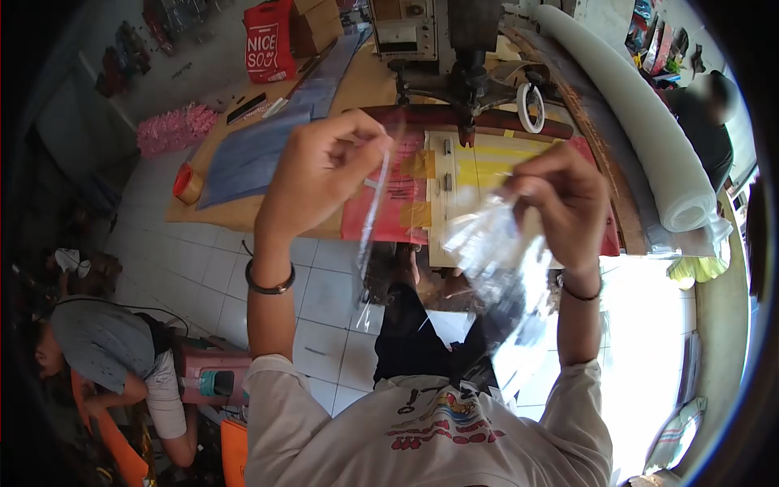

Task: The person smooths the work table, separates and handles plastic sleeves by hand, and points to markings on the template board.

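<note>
Currently, both hands are raised over the near edge of the worktable. Left hand: thumb and fingers pinched together on a narrow clear strip, which hangs down past the table edge. Right hand: fingers closed on a crumpled clear film, shiny and partly blurred, spread below and to the left of the fingertips; its lower outline cannot be told against the bright floor. Behind the film lies a panel with yellow bands, beside red sheeting. Farther back stands a black press head, with a white tape ring upright near its right side. Blue sheeting lies left of the left hand.
</note>
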### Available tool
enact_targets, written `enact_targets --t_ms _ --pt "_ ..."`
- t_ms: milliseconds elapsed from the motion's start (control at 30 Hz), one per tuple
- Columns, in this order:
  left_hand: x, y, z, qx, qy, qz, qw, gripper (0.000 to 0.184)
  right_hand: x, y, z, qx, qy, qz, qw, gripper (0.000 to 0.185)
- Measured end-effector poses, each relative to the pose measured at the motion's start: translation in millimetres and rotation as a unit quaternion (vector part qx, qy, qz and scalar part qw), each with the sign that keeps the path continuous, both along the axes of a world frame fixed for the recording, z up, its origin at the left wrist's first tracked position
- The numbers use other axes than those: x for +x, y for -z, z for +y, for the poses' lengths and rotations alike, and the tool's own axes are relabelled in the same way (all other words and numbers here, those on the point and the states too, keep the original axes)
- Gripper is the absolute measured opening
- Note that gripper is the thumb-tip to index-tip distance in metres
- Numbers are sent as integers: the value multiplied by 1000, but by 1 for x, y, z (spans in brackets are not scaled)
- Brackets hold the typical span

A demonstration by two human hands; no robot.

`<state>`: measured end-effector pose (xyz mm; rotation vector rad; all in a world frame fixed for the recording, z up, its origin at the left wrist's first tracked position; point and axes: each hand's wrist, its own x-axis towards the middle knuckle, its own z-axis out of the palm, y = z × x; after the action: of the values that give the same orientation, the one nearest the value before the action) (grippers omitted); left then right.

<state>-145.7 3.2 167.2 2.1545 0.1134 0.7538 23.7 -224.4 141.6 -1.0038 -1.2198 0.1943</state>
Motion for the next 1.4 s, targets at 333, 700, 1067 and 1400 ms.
enact_targets --t_ms 333,700,1067,1400 --pt "23 -28 -6 -4 174 56 983 13 7 18 73 34 28 9 999 14" --pt "26 33 -26 -354 204 -155 899 58 -14 5 91 85 228 34 969 8" --pt "37 58 -56 -398 92 -221 885 64 -22 14 97 94 260 -5 961 11" --pt "43 55 -22 -272 -16 -281 920 65 8 28 71 181 253 53 949 12"
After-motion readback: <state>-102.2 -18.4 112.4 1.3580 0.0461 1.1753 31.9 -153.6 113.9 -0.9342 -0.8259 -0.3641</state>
